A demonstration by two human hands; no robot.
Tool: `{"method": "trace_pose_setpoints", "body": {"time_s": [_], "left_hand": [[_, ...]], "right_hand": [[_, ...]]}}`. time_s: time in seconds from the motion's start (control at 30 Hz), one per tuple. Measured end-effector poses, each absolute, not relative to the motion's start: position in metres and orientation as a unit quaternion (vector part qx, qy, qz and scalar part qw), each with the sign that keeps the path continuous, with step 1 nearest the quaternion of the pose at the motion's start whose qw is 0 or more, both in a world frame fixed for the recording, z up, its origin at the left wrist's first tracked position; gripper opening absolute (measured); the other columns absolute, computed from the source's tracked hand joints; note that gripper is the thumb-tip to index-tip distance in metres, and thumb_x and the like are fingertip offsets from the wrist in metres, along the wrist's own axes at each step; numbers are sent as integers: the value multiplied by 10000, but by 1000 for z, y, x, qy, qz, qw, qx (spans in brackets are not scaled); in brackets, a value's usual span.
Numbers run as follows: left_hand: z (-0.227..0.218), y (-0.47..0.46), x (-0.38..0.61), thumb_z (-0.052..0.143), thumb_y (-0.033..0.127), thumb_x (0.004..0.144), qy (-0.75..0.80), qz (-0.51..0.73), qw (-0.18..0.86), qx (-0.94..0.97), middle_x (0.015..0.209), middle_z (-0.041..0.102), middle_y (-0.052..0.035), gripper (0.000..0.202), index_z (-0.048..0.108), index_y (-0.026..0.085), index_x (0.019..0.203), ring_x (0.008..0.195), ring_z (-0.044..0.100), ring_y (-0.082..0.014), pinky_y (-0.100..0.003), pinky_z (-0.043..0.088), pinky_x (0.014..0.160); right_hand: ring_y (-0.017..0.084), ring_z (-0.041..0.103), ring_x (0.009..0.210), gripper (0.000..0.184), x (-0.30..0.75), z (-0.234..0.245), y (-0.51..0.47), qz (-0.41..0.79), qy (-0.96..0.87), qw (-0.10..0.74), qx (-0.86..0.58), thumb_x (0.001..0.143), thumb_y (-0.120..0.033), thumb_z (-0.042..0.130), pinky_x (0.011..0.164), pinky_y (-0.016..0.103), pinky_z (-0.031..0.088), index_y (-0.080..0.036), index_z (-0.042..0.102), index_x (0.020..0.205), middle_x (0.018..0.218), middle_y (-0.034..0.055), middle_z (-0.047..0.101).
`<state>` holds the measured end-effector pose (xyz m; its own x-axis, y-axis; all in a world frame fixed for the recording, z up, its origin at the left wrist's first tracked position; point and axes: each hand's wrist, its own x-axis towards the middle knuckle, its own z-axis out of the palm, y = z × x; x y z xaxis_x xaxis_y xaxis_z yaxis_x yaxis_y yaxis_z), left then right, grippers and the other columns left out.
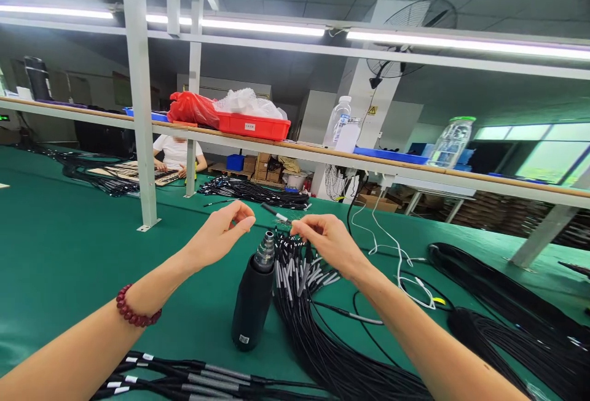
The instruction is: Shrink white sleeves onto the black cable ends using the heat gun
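Note:
My left hand hovers above a black heat gun, which stands upright on the green bench mat with its metal nozzle up. Its curled fingers and thumb show nothing between them, though a thin wire could be hidden. My right hand pinches the top of a bundle of black cables with grey-sleeved ends. A loose black cable with a grey tip lies just beyond my fingertips.
Black cables with white bands lie at the near left, and black cable coils and white wires lie to the right. A white metal post rises from the bench. Beyond a shelf with a red tray, a co-worker handles cables.

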<state>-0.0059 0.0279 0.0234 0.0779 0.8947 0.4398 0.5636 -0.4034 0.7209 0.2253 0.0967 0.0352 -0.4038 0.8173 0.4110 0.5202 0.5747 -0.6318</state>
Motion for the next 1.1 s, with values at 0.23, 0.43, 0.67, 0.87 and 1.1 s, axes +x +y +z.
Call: {"method": "trace_pose_setpoints", "body": {"time_s": [0.23, 0.43, 0.67, 0.87, 1.1], "left_hand": [[-37, 17, -51, 424, 483, 928, 604, 347, 184, 694, 974, 619, -30, 324, 504, 216, 1094, 877, 562, -190, -309, 441, 790], [-120, -1, -96, 599, 235, 708, 614, 139, 282, 724, 726, 654, 8, 96, 623, 195, 793, 744, 621, -189, -265, 452, 681], [-161, -16, -95, 586, 110, 592, 608, -2, 276, 745, 818, 682, 8, 255, 660, 227, 806, 864, 621, -205, -274, 455, 748], [-169, -24, -94, 445, 107, 793, 579, -23, 230, 782, 983, 666, -46, 260, 630, 229, 927, 911, 602, -217, -317, 451, 811], [-156, -24, -111, 311, 300, 984, 558, 43, 194, 806, 980, 629, -55, 299, 588, 230, 895, 895, 585, -209, -293, 441, 829]], "right_hand": [[251, 643, 943, 373, 290, -39, 159, 320, -693, 302, -571, 835, -477, 602, 805, 333, 505, -124, 697, 903, 972, 141, 700], [239, 683, 860, 391, 332, -100, 143, 450, -664, 135, -581, 653, -510, 803, 738, 318, 539, -168, 684, 800, 938, 139, 733], [194, 657, 860, 559, 327, -87, 141, 482, -699, 117, -515, 638, -653, 764, 778, 290, 508, -142, 702, 856, 940, 108, 721], [179, 655, 808, 558, 328, -77, 132, 474, -714, 131, -498, 684, -656, 741, 760, 293, 511, -135, 711, 884, 914, 90, 730], [214, 666, 842, 623, 341, -54, 128, 455, -720, 157, -500, 653, -695, 741, 759, 324, 512, -118, 728, 887, 912, 115, 735]]}}
